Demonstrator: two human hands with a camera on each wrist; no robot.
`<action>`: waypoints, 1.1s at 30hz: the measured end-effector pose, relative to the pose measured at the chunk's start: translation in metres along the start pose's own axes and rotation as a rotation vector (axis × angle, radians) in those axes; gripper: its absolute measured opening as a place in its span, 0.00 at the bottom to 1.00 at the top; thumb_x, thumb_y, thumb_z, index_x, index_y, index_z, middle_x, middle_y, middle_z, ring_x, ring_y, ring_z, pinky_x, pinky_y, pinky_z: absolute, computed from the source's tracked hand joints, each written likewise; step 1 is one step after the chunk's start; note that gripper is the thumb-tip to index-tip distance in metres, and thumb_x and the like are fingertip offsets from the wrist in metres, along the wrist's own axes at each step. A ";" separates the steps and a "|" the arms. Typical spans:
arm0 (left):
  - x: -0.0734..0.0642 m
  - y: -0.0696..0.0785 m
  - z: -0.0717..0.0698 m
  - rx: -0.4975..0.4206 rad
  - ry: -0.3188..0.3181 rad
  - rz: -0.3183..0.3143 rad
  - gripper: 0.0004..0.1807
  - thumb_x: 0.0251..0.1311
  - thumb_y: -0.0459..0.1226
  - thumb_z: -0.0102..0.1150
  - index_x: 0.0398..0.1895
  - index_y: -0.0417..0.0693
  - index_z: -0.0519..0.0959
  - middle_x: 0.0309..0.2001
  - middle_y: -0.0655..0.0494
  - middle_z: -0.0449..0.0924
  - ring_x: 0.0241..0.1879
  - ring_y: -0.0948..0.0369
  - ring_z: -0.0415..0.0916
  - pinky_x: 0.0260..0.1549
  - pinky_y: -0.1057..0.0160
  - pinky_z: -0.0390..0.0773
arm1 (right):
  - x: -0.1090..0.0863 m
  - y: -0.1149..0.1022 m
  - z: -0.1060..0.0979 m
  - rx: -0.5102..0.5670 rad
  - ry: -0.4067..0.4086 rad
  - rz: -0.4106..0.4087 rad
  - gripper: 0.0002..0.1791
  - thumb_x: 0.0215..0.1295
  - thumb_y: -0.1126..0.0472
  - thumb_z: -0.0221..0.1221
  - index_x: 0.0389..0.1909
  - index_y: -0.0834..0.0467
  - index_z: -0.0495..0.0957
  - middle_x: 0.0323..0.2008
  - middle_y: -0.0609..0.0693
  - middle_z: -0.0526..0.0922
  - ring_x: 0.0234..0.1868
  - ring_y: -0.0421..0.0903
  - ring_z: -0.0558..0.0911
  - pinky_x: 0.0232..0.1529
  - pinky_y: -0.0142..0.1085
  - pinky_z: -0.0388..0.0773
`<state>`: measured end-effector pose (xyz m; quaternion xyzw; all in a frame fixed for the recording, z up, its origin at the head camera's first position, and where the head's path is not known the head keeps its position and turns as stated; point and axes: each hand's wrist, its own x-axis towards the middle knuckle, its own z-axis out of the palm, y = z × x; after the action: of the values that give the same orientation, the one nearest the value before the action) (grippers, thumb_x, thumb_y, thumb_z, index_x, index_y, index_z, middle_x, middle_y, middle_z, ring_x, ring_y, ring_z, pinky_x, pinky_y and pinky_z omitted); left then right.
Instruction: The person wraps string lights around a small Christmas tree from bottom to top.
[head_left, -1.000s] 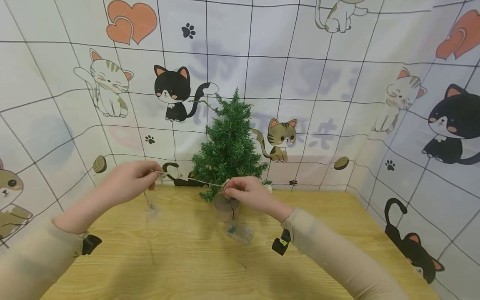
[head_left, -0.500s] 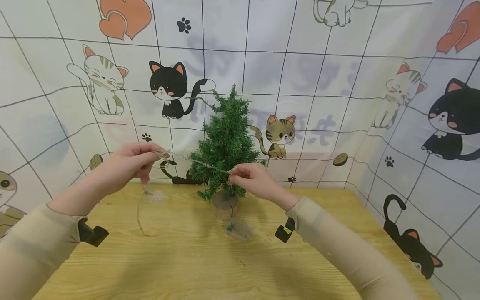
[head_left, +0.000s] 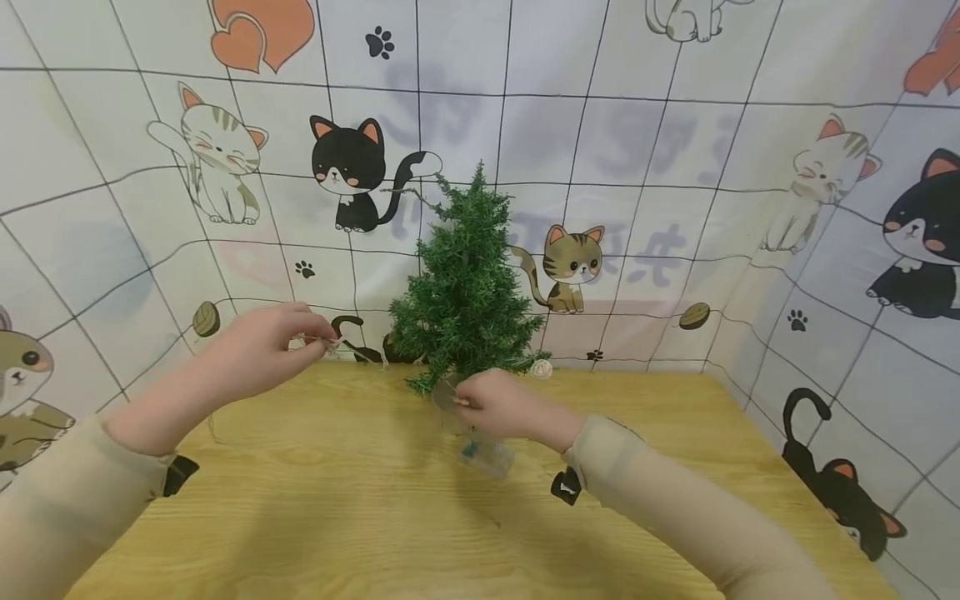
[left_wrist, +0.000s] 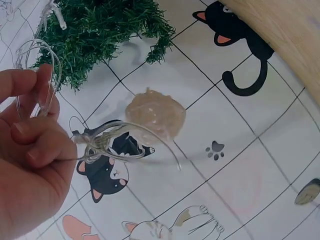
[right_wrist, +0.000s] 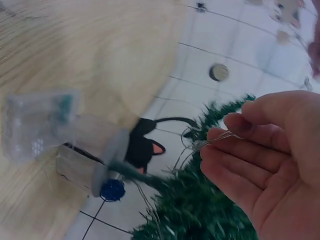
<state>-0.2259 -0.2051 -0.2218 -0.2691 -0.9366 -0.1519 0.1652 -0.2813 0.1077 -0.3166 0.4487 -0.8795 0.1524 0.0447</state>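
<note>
A small artificial Christmas tree [head_left: 468,283] stands upright against the wall in a round pale base [right_wrist: 80,162] with a grey top. My left hand [head_left: 258,354], left of the tree, pinches a thin clear string-light wire [left_wrist: 95,147] between thumb and fingers; it hangs in loose loops. Beyond the loops, in the left wrist view, is a beige ball [left_wrist: 156,112]. At the base, my right hand [head_left: 506,404] pinches another stretch of the wire [right_wrist: 215,140] with thumb and forefinger. A blue ball [right_wrist: 112,190] shows beside the base in the right wrist view.
A clear battery box [head_left: 489,457] lies on the wooden table [head_left: 375,517] in front of the base, with a dark lead running from it. A white ball [head_left: 541,369] sits at the tree's lower right. Cat-patterned cloth [head_left: 630,150] covers the walls behind.
My right hand has moved down to the tree's base, still pinching the wire. The left hand rose, then came back down. The wire hanging below it has swung left.
</note>
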 end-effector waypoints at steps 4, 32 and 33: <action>0.001 0.001 -0.004 0.117 0.050 0.014 0.09 0.65 0.36 0.55 0.41 0.49 0.84 0.41 0.57 0.81 0.36 0.58 0.79 0.34 0.53 0.76 | -0.011 0.010 -0.022 0.121 0.139 0.090 0.08 0.68 0.62 0.56 0.29 0.54 0.81 0.23 0.41 0.80 0.19 0.32 0.69 0.23 0.29 0.66; 0.067 0.065 -0.122 0.105 -0.019 0.026 0.14 0.70 0.49 0.51 0.46 0.57 0.84 0.18 0.55 0.68 0.14 0.59 0.60 0.18 0.60 0.64 | -0.024 0.073 -0.021 0.310 0.210 0.338 0.11 0.67 0.61 0.57 0.43 0.61 0.84 0.39 0.50 0.85 0.35 0.43 0.82 0.36 0.39 0.79; 0.075 0.077 -0.124 0.135 -0.005 0.065 0.14 0.70 0.49 0.50 0.45 0.58 0.84 0.16 0.55 0.65 0.15 0.59 0.60 0.20 0.60 0.63 | -0.024 0.072 -0.021 0.318 0.201 0.338 0.11 0.67 0.61 0.58 0.43 0.60 0.84 0.37 0.50 0.85 0.33 0.43 0.82 0.34 0.38 0.78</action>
<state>-0.2150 -0.1552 -0.0663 -0.2879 -0.9359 -0.0824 0.1853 -0.3267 0.1723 -0.3182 0.2791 -0.8982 0.3379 0.0349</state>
